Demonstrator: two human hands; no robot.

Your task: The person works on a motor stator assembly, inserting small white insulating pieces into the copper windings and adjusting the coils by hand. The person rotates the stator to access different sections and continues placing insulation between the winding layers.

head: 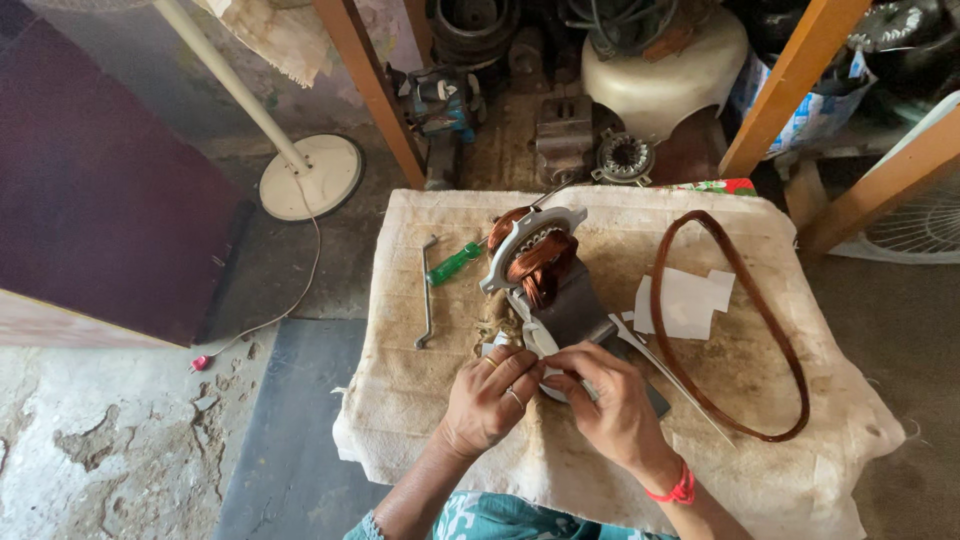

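Left hand: fingers curled, pinching white paper strip at stator.
Right hand: bent inward, gripping same strip.

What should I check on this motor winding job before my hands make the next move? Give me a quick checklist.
1. Left hand on the white strip at the stator's near end: ok, fingers touch it.
2. Right hand gripping the same spot: ok.
3. Stator resting on the cloth, copper coils up: ok, it lies on its side.
4. Green screwdriver within reach: ok, it lies left of the stator.
5. Bent metal rod clear of the hands: ok.
6. Copper wire loop free of the stator: cannot tell; white paper pieces sit inside it.
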